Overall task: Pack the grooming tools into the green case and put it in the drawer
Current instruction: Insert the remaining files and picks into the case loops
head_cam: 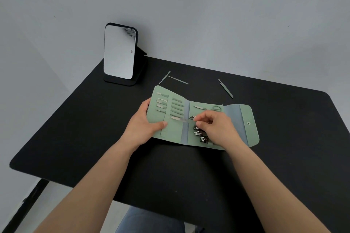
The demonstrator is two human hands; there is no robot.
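Right hand (pixel 214 126) pinches a thin silver metal tool (pixel 181 119) over the unfolded soft green case (pixel 174 130), lying open mid-desk. Left hand (pixel 144 121) grips the case's left edge, thumb pressing its inner panel. Three slim grey-green tools (pixel 226 89) lie loose on the black desk (pixel 94 128) behind the case, near a standing mirror (pixel 119 53).
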